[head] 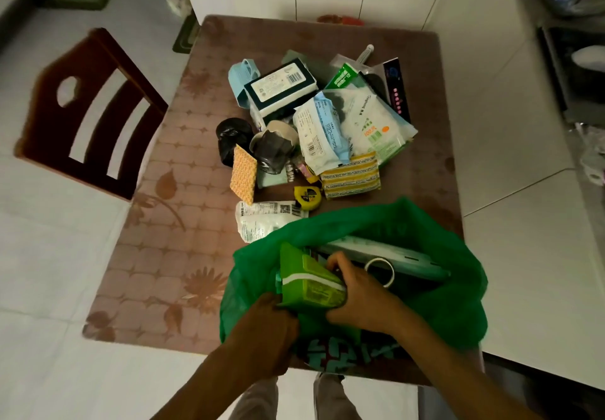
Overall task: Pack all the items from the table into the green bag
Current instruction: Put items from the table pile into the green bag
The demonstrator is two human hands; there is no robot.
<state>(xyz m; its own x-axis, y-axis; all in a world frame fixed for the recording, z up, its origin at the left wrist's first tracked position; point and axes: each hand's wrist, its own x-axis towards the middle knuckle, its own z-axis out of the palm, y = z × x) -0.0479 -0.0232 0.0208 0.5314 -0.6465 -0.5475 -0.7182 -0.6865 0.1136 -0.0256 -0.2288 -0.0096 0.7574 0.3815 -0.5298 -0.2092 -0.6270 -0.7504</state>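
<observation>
The green bag (435, 255) sits open at the table's (157, 255) near edge. The left hand (262, 331) grips its rim with curled fingers. The right hand (357, 292) clasps a green packet (311, 285) inside the bag's mouth. The remaining items (314, 124) lie piled mid-table.

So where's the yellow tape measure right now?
The yellow tape measure lies on the table, just beyond the green bag, between the orange patterned sponge and the striped scouring pads.
</observation>
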